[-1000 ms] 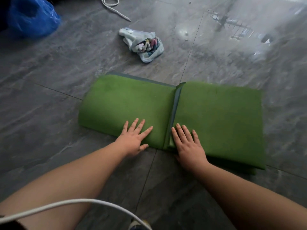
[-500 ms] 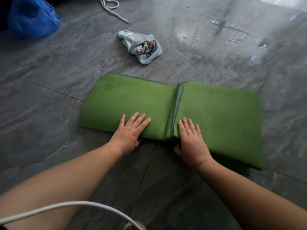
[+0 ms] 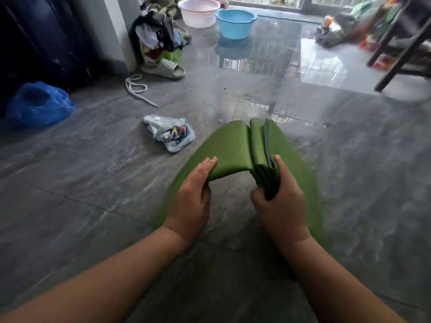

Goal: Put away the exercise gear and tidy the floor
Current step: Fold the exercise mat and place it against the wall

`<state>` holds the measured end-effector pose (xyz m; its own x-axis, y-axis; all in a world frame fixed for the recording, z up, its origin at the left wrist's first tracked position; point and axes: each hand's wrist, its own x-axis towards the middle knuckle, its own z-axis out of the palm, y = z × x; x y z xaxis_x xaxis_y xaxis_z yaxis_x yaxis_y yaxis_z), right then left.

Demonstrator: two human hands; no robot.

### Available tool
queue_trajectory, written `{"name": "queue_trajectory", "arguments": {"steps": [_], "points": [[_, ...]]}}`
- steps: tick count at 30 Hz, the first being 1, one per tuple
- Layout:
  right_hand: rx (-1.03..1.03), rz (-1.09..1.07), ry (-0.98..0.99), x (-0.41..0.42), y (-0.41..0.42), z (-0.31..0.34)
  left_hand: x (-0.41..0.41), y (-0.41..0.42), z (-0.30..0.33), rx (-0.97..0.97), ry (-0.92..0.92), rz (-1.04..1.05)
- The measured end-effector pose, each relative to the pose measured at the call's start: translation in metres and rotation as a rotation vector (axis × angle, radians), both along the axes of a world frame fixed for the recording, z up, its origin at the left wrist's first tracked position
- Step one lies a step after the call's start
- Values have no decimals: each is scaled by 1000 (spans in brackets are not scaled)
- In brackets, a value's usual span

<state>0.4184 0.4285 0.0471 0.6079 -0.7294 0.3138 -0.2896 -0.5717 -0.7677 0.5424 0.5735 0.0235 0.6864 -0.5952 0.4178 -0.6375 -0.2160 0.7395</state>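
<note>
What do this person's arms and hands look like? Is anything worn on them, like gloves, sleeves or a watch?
Nothing is worn in view. Both forearms are bare up to the picture's lower edge, with no sleeve showing. The left hand and the right hand are bare too: no gloves, rings, watch or bands visible. Fingernails look short and unpainted.

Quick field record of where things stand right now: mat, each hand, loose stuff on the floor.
mat: green mat, folded, lifted off the floor
left hand: left hand grips the left fold's edge
right hand: right hand grips the stacked folds
floor items: cloth bundle, white cord, blue bag, slipper
basins: pink basin, blue basin
</note>
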Motion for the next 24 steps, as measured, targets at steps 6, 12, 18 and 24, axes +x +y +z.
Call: {"name": "queue_trajectory", "arguments": {"steps": [6,12,18,24], "points": [[97,-125,-269,-24,-7,52,-72,-52,36,-209,192,-114],[273,-72,-385,-47,-15,26,-99,-60,6,-124,187,-280],[219,144,-323,-71,-23,9,-94,-56,0,-218,51,-133],[208,152,-100,-95,-16,31,-89,-60,6,-154,-74,-120]]}}
